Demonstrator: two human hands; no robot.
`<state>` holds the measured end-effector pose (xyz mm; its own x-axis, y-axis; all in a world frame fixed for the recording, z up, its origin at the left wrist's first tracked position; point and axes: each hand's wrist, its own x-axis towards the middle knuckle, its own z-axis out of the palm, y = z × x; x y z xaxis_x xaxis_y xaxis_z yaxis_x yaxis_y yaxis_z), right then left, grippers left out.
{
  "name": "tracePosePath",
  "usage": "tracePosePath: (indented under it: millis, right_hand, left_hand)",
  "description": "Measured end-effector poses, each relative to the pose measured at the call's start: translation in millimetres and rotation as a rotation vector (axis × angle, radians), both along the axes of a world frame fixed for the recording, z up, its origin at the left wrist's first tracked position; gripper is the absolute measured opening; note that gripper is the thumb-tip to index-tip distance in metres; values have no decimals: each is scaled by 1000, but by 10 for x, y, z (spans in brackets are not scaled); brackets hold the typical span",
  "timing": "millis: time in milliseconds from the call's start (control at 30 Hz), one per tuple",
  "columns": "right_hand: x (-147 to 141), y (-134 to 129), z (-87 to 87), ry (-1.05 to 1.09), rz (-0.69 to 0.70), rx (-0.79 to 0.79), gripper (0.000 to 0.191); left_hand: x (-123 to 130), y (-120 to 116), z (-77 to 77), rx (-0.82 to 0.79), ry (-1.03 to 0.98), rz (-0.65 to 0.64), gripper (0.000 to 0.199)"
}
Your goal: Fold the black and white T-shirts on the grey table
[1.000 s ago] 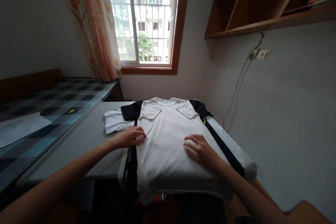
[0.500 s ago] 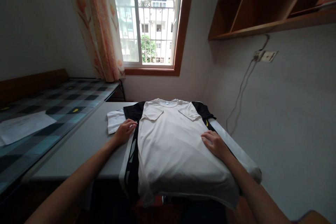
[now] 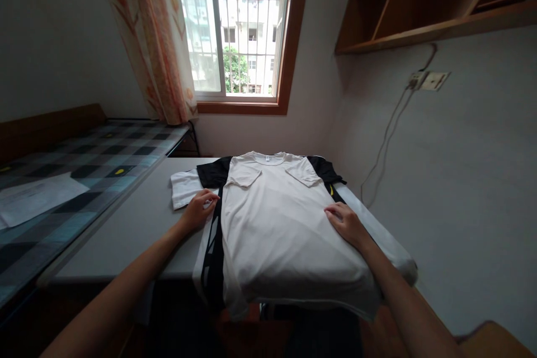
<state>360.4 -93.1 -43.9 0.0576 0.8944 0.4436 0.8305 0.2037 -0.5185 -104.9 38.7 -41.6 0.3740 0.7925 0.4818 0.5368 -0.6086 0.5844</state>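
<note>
A white T-shirt (image 3: 281,235) lies spread out with its short sleeves folded inward on the chest. Under it is a black shirt (image 3: 215,170), showing at both sleeves and along the left side, where it has grey patches. Another white garment (image 3: 184,189) sticks out at the left, beneath the black sleeve. My left hand (image 3: 202,208) rests at the black shirt's left edge, fingers loosely curved and a little apart. On the T-shirt's right side lies my right hand (image 3: 346,222), its fingers extended over the fabric; the thumb is hard to see.
The garments lie on a light table (image 3: 117,229), their hems hanging over its front edge. To the left is a bed with a checked cover (image 3: 138,145) and a paper sheet (image 3: 42,196). A wooden shelf (image 3: 411,39) and cables (image 3: 388,140) are on the right.
My right hand has shifted slightly right on the T-shirt, its fingers closer together. My left hand stays at the black shirt's edge. The view has tilted a little downward.
</note>
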Motion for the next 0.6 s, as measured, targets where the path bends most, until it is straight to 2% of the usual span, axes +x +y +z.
tracePosePath:
  millis: [133, 300, 433, 600]
  right_hand:
    - [13, -11, -3, 11, -12, -5, 24]
    - [36, -27, -12, -30, 3, 5, 23]
    - [46, -41, -31, -70, 10, 14, 22]
    - [81, -63, -54, -158, 1, 36, 22]
  left_hand:
    - [7, -39, -5, 40, 3, 6, 18]
    - [74, -149, -26, 143, 54, -57, 17]
    - [133, -229, -20, 159, 159, -111, 20]
    - [144, -301, -26, 135, 176, -97, 22]
